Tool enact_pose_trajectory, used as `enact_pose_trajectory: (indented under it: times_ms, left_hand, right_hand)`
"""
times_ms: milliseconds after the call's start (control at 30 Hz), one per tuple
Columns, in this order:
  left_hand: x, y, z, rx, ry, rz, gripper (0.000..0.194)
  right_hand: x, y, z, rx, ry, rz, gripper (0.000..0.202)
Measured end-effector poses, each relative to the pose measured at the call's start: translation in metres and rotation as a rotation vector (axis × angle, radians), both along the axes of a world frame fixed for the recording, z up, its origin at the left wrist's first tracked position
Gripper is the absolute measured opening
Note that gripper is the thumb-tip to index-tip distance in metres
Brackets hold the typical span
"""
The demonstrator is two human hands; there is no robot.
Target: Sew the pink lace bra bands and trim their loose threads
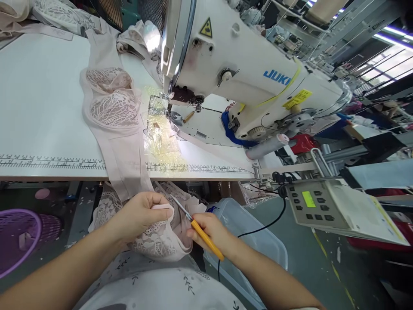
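Observation:
In the head view my left hand is closed in a pinch on the edge of a pale beige lace bra, just below the table's front edge. The bra hangs over my lap, its lace cup facing me. My right hand grips a slim tool with an orange handle and a thin metal blade; its exact kind is unclear. The blade's tip points up and left, close to the fabric near my left fingertips. Another beige bra lies on the table, its band draping over the front edge toward my left hand.
A white JUKI sewing machine stands on the table, with a printed ruler along the front edge. A control panel sits at the right. Below are a clear plastic bin and a purple basket. More garments lie at the back left.

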State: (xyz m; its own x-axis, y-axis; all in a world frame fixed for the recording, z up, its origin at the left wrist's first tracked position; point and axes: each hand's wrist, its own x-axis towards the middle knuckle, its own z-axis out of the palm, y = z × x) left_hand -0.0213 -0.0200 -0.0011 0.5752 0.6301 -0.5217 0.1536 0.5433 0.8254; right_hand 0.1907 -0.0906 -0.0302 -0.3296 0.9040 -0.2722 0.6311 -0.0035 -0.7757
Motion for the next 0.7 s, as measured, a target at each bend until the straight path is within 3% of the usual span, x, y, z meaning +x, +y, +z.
enact_pose_trajectory:
  times_ms: [133,233,400,567,700]
  left_hand:
    - [-0.008,-0.004,-0.004,0.059,-0.019,0.044,0.027]
    - [-0.016,-0.005,-0.005,0.102,-0.04,0.121,0.026]
    - [-0.027,-0.005,-0.001,0.19,-0.007,0.156,0.025]
    - [-0.04,-0.012,0.003,0.257,0.049,0.191,0.028]
    - [-0.055,-0.021,-0.001,0.172,-0.115,0.198,0.032]
  right_hand:
    - [0.002,0.001,0.016,0.102,0.06,-0.061,0.051]
    - [-0.003,-0.005,0.029,0.201,0.065,0.008,0.042]
    - [-0.021,-0.012,0.025,0.373,-0.067,0.142,0.014]
    - [-0.037,-0.012,0.013,0.324,-0.211,0.148,0.01]
    - [-0.05,-0.011,0.025,0.245,-0.237,0.244,0.012]
